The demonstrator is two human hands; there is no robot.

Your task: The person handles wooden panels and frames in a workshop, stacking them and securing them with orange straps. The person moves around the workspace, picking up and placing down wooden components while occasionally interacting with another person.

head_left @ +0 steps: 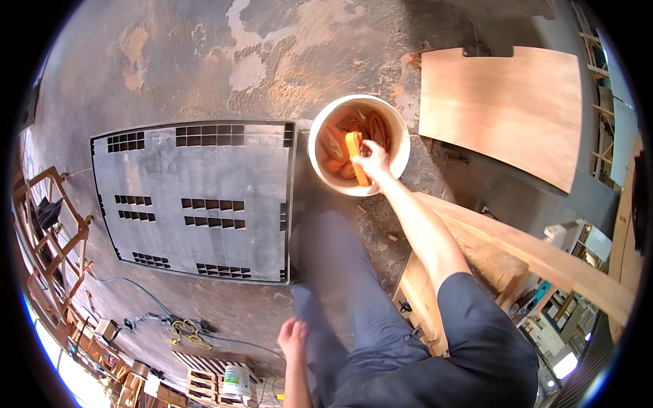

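My right hand (373, 162) reaches over the near right rim of a white bucket (403, 151). Its fingers are closed on a long, flat orange piece (354, 146) that looks like a folded strap. Inside the bucket lie several more orange and brownish pieces (333, 144); their exact kind is hard to make out. Low in the picture, beside my left leg, my left hand (293, 338) hangs with its fingers curled in and nothing visible in them.
A grey plastic pallet (204, 177) with slots lies left of the bucket. A notched plywood sheet (503, 109) is at the right, above a wooden beam frame (517, 238). Cables (187, 331), a wooden pallet (203, 384) and a white-green tub (236, 382) are lower left.
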